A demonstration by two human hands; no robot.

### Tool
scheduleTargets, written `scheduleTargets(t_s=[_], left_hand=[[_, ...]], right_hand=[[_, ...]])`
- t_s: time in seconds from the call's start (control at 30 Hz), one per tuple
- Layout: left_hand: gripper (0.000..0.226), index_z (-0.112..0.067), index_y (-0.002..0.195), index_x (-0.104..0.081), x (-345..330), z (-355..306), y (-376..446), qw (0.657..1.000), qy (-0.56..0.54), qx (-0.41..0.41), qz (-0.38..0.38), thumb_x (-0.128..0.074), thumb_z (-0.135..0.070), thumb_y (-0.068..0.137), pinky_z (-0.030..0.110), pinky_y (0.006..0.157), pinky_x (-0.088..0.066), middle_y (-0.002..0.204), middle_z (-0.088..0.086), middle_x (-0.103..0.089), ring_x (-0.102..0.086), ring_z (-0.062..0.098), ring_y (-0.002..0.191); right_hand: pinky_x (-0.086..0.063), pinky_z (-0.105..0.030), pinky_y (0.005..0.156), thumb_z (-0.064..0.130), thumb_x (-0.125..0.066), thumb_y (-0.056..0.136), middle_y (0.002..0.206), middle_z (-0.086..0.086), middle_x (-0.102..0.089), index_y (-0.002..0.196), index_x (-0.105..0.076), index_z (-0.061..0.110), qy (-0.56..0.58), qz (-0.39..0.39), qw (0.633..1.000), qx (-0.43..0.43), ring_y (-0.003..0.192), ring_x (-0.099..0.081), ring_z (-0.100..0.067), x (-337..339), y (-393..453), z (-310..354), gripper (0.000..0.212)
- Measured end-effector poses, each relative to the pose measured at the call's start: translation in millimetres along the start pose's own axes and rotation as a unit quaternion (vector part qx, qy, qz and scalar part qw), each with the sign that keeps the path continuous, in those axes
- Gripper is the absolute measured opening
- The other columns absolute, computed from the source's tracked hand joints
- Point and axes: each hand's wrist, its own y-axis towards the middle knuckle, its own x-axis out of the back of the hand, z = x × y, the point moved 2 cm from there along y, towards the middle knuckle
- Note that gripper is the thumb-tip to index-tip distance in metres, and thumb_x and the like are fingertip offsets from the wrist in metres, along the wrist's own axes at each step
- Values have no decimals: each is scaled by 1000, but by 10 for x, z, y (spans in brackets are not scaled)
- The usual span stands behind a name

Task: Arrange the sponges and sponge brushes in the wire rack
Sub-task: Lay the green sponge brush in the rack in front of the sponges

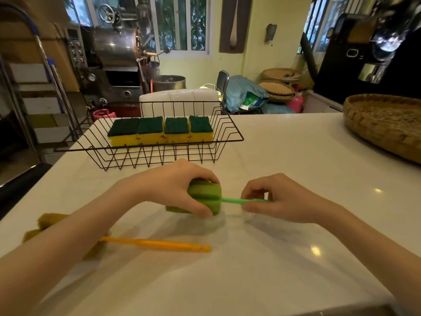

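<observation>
Four sponges already line the wire rack, while the left hand clasps the green sponge brush head and the right hand pinches its handle — probably steadying both ends for lifting off the table.

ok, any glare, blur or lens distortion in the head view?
Head view: small glare spots on the white table; wide-angle bowing at the edges; top-right corner smeared; orange brush and forearms soft; wire rack and sponges sharper.
</observation>
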Motion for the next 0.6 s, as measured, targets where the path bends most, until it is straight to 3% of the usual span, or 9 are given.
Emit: scheduleTargets(t_s=[0.13,0.3,0.47,0.6], left_hand=[[55,-34,118,-47,183,85,-30,999,30,3,-30,-69,-45,70,9,73,-36,105,-15,-48,-44,5,94],[58,-34,120,-45,491,262,-88,995,54,8,-81,-69,-46,69,13,76,-40,106,-14,-49,-48,8,95],[55,-36,113,-42,807,540,-148,989,46,15,-139,-72,-42,67,11,70,-41,97,-21,-48,-50,0,89],[51,-34,108,-45,1022,837,-148,982,52,42,-176,-73,-37,67,12,70,-42,98,-18,-50,-52,3,88]], right_hand=[[-37,-10,54,26,-67,79,63,12,-58,76,-64,28,-23,-12,1000,19,62,-52,-3,102,230,80,5],[-39,-11,55,26,-67,79,69,10,-61,80,-66,26,-50,-29,997,51,64,-53,-4,239,600,233,2],[-48,-31,60,17,-66,78,77,-8,-68,80,-66,24,-36,-67,993,86,70,-62,-23,415,1031,399,7],[-49,-23,59,14,-63,79,77,-2,-67,85,-67,19,-30,-73,992,99,73,-62,-21,475,1395,447,9]])
